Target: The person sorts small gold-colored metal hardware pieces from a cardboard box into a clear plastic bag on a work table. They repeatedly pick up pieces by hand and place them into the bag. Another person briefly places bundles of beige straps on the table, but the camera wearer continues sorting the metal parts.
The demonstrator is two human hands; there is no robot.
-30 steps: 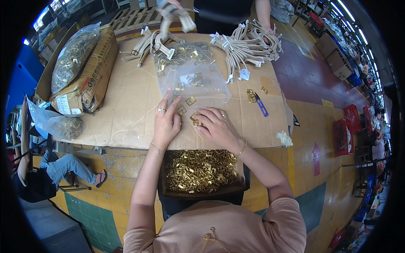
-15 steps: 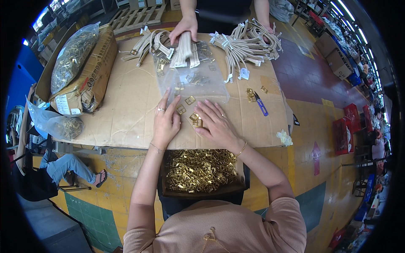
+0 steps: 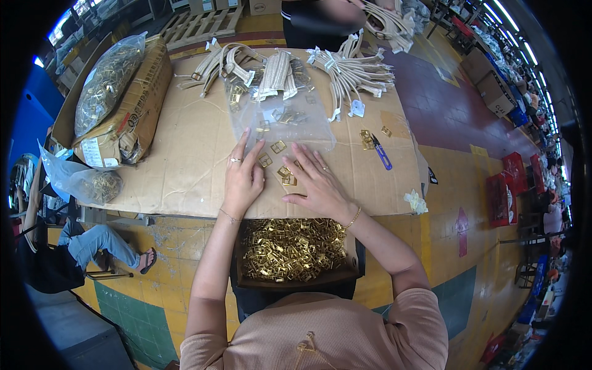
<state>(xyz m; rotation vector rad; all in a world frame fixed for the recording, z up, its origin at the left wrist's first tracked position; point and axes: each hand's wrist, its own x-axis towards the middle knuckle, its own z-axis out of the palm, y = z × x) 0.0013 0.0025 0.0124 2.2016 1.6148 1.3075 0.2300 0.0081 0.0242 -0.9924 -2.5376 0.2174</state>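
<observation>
My left hand [image 3: 242, 177] lies on the cardboard with fingers stretched out and apart, its fingertips at the edge of a clear plastic bag [image 3: 311, 126]. Flat and spread, my right hand [image 3: 319, 187] rests beside and partly over a few gold buckles [image 3: 287, 180]. Between my hands are two more loose gold buckles, one [image 3: 265, 160] by my left fingers and another [image 3: 278, 147] farther off. More buckles show in or under the bag. Below the table edge, a box [image 3: 246, 280] full of gold buckles sits at my lap.
Beige strap bundles [image 3: 351, 74] lie at the far side, where a person holds another bundle [image 3: 391, 28]. Blue-handled thread snips [image 3: 382, 154] lie at right beside several buckles [image 3: 366, 139]. At left stand a carton [image 3: 145, 92] and bags of buckles [image 3: 105, 86].
The person opposite has let go of the middle straps and lifted a bundle from the far right. My right thumb has spread slightly; my left hand stays put.
</observation>
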